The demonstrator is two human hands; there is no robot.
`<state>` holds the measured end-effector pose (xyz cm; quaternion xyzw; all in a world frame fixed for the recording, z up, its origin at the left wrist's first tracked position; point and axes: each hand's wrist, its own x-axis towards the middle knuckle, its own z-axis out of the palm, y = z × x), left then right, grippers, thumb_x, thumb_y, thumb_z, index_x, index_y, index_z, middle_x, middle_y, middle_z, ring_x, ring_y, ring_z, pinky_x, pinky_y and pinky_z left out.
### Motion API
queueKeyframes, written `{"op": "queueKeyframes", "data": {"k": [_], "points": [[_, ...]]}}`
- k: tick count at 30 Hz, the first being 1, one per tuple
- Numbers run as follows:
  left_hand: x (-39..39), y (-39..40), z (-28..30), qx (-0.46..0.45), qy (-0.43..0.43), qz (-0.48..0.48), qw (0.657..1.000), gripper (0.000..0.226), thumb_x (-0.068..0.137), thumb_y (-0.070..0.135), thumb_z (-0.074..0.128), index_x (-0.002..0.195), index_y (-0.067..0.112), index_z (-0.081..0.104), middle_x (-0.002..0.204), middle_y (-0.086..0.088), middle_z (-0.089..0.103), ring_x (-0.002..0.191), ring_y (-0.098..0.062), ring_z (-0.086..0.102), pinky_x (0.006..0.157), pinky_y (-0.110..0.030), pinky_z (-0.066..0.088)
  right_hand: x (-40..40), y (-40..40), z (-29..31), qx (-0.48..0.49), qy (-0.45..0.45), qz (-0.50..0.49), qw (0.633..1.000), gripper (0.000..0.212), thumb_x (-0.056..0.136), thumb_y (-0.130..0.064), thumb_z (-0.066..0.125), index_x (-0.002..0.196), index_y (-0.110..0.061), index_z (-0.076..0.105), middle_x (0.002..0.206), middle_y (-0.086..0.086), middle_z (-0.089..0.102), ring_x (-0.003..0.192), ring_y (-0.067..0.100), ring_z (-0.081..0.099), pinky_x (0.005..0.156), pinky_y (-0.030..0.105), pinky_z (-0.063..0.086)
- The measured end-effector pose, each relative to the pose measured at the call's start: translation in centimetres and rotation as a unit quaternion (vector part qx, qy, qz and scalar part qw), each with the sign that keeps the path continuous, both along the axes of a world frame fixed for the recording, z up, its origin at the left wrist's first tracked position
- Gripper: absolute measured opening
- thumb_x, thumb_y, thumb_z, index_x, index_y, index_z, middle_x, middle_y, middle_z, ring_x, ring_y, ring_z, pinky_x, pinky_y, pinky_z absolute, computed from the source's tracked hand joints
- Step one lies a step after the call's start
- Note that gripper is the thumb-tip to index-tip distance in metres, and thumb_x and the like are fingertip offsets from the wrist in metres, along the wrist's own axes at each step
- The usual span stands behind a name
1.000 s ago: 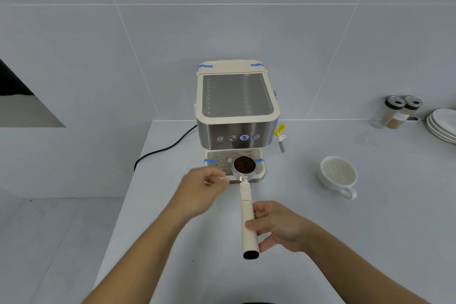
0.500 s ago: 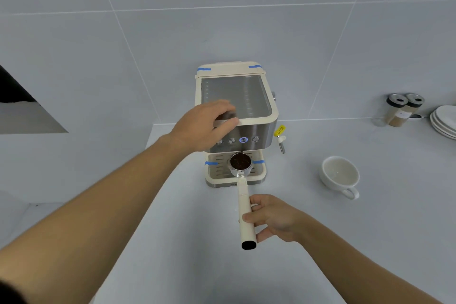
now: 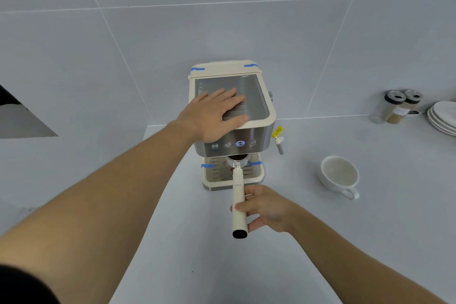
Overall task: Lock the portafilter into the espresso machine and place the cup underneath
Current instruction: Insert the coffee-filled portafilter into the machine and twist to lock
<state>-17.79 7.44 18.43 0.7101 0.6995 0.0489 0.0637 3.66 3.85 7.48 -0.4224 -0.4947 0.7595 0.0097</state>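
A cream and steel espresso machine (image 3: 256,96) stands against the tiled wall. My left hand (image 3: 214,116) lies flat on its top, fingers spread, holding nothing. My right hand (image 3: 265,207) grips the cream handle of the portafilter (image 3: 238,195). The portafilter's metal basket, filled with brown coffee grounds, sits just under the machine's front edge, above the drip tray (image 3: 217,175), and is partly hidden by the machine. An empty white cup (image 3: 339,175) stands on the counter to the right of the machine, handle toward me.
A steam wand (image 3: 279,144) with a yellow tag sticks out on the machine's right side. Two spice jars (image 3: 397,108) and a stack of white plates (image 3: 444,116) sit at the far right. The counter's left edge runs diagonally beside my left arm.
My left hand rose from beside the portafilter basket to lie flat on the machine's top. My right hand pushed the portafilter forward, so its basket is now under the machine's front.
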Motion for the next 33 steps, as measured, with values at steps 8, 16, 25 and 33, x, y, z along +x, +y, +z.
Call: {"op": "queueKeyframes", "data": {"k": [8,16,25,33], "points": [[-0.1,0.1,-0.2,0.0,0.017,-0.01,1.0,0.084,0.079,0.079,0.008,0.153,0.039,0.015,0.165,0.009,0.013,0.152,-0.015,0.01,0.122,-0.045,0.009,-0.7,0.7,-0.3,-0.001,0.012,0.005,1.0,0.026,0.091,-0.001,0.062,0.115,-0.011,0.059,0.112,0.011,0.064,0.091,0.021,0.067,0.071,0.042,0.061],[0.1,-0.2,0.1,-0.001,0.017,-0.01,1.0,0.073,0.089,0.072,0.018,0.154,0.039,0.013,0.166,0.009,0.01,0.152,-0.014,0.006,0.123,-0.043,0.004,-2.0,1.4,-0.4,-0.005,0.021,-0.008,1.0,0.035,0.091,-0.001,0.063,0.125,-0.008,0.059,0.105,0.006,0.067,0.088,0.02,0.069,0.068,0.041,0.061],[0.1,-0.2,0.0,0.001,0.008,-0.003,1.0,0.071,0.089,0.071,0.021,0.153,0.04,0.014,0.165,0.01,0.01,0.152,-0.012,0.006,0.123,-0.042,0.004,-2.9,1.4,-0.8,-0.017,0.046,-0.054,0.997,0.034,0.09,-0.001,0.064,0.123,-0.01,0.059,0.109,0.009,0.067,0.093,0.025,0.068,0.073,0.045,0.061],[0.3,-0.3,0.2,0.008,0.003,0.0,1.0,0.07,0.09,0.07,0.023,0.153,0.04,0.017,0.165,0.01,0.013,0.152,-0.013,0.008,0.123,-0.043,0.005,-4.5,0.9,-0.9,-0.014,0.065,-0.073,0.995,0.027,0.09,-0.001,0.064,0.112,-0.018,0.061,0.104,0.003,0.068,0.092,0.021,0.068,0.068,0.038,0.061]]}}
